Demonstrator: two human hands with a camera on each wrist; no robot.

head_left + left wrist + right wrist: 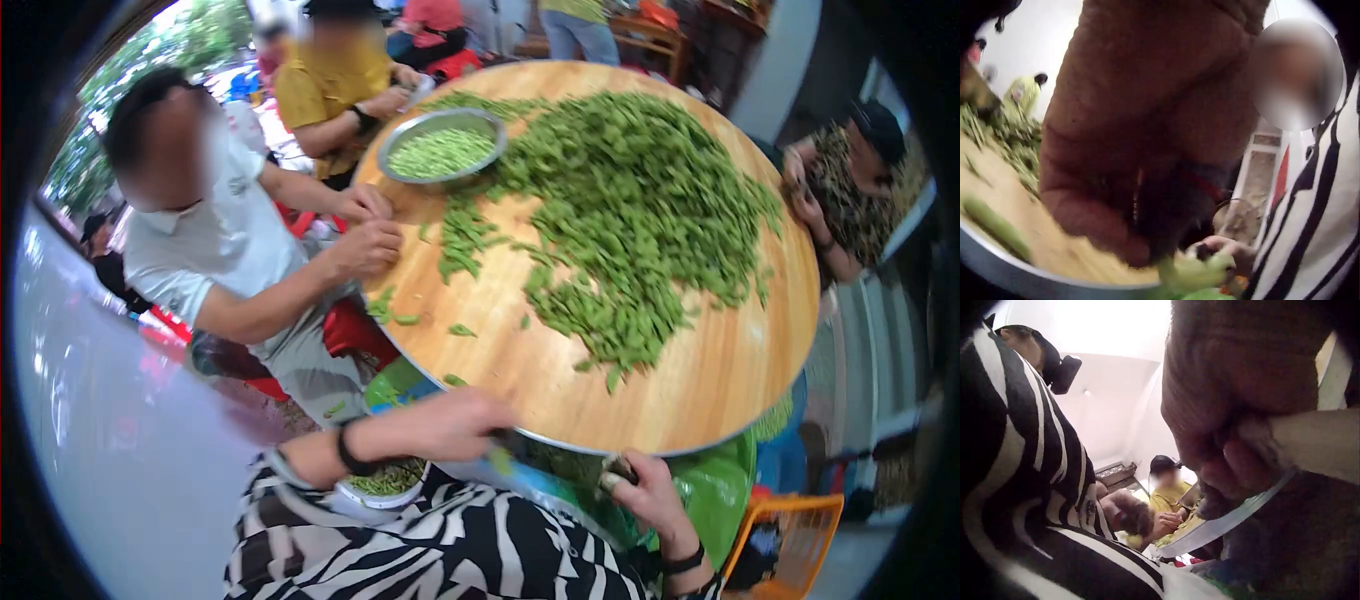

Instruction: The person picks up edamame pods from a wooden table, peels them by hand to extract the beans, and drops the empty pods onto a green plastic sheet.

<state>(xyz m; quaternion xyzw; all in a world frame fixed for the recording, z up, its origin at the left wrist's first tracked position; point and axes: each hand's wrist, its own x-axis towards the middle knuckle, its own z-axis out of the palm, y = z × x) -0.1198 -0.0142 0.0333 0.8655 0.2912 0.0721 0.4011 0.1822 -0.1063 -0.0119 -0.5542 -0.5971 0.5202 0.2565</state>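
My left hand (455, 425), blurred in the head view, is at the near edge of the round wooden table. It pinches a green bean pod (500, 460) below its fingertips. In the left wrist view this pod (1194, 275) is smeared by motion, beyond the table rim. To the right, my right hand (650, 490) has curled fingers, with something dark at the fingertips; I cannot tell if it holds anything. A large heap of green pods (640, 200) covers much of the table (480, 365). A metal bowl (386, 160) of shelled green beans stands at the far left.
A person in white (215, 230) sits at the left, one in yellow (310, 95) behind, and another (850, 190) at the right. A white container (350, 492) with green bits is below my left arm. An orange plastic basket (830, 515) stands at lower right.
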